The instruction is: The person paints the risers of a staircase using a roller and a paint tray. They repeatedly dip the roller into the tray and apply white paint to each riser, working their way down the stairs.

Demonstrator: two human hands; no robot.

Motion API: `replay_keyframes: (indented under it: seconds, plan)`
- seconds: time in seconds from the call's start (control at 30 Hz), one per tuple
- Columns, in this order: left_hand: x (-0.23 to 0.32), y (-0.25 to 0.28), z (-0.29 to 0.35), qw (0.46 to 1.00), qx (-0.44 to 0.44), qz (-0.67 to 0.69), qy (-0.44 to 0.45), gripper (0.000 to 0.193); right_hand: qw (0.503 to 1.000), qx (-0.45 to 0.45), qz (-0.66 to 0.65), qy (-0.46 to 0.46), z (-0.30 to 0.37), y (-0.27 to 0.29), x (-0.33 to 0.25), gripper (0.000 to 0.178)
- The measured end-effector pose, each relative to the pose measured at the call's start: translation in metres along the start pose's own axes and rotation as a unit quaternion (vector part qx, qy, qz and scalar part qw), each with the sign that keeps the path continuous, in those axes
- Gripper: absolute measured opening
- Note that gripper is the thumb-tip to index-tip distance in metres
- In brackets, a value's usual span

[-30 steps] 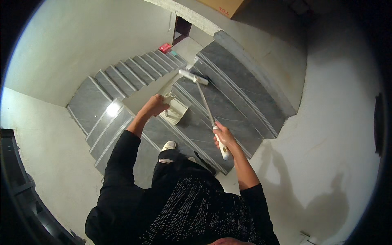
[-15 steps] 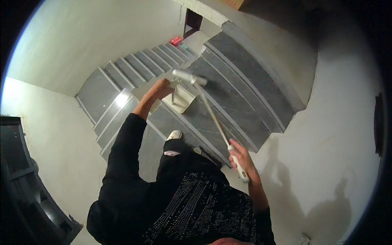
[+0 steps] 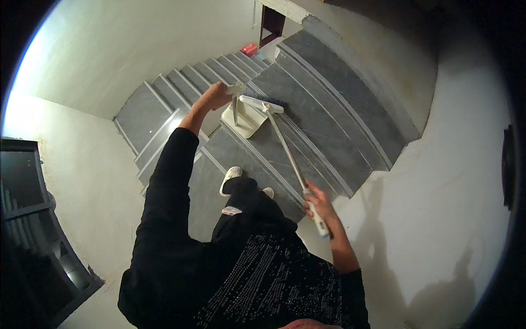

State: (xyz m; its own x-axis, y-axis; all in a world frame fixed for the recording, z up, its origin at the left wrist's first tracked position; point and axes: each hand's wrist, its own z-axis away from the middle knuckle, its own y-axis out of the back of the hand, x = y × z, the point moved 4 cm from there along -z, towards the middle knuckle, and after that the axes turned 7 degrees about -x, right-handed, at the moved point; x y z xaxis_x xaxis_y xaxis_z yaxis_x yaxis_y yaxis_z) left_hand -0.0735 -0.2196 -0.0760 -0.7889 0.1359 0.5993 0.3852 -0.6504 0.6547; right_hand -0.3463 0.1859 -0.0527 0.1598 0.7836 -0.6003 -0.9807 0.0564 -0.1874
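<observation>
My left hand (image 3: 216, 97) is closed round the upper end of the upright handle of a cream, ribbed dustpan (image 3: 251, 125). Below that hand, the pan lies over the grey steps. In my right hand (image 3: 320, 208) is the white grip of a broom (image 3: 287, 151), whose metal pole slants up and left away from me. Its white head with dark bristles is at the far edge of the dustpan and partly overlaps it in view. Whether the bristles touch the step or the pan I cannot tell.
Grey stairs (image 3: 334, 104) with pale edge strips wind around me, dropping at the far left. My white shoes (image 3: 232, 174) stand on a step. A red object (image 3: 249, 50) lies near a doorway (image 3: 272, 26). A dark-framed window (image 3: 27, 208) is at left; walls flank both sides.
The view has shifted, so the stairs sit further right. Relative to the dustpan, the broom head has come a little lower, with its dark bristles now showing. Both hands keep their holds.
</observation>
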Motion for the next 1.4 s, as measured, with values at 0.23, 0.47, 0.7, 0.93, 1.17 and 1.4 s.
replay_keyframes:
  seconds: [0.23, 0.47, 0.7, 0.93, 1.17, 1.4]
  plan:
    - [0.011, -0.003, 0.007, 0.999, -0.030, -0.005, -0.025, 0.024, 0.997, 0.003, -0.056, 0.061, 0.037, -0.001, 0.025, 0.064]
    - [0.020, -0.006, 0.033, 0.997, -0.045, 0.018, -0.064, 0.030, 0.988, 0.122, -0.011, 0.093, -0.050, -0.022, 0.051, 0.065]
    - [0.002, -0.005, 0.058, 0.981, -0.087, 0.037, -0.172, 0.030, 0.987, 0.107, -0.031, 0.117, -0.071, -0.104, 0.135, 0.064]
    - [-0.058, -0.005, 0.060, 0.976, -0.096, 0.042, -0.191, 0.022, 0.981, 0.124, -0.098, 0.112, -0.013, -0.180, 0.113, 0.062]
    - [-0.060, -0.020, 0.067, 0.969, -0.104, 0.052, -0.216, 0.038, 0.968, 0.191, -0.058, 0.151, -0.096, -0.173, 0.122, 0.063]
    - [-0.083, -0.025, 0.079, 0.966, -0.056, 0.084, -0.237, 0.038, 0.980, 0.124, -0.110, 0.113, -0.062, -0.203, 0.152, 0.060]
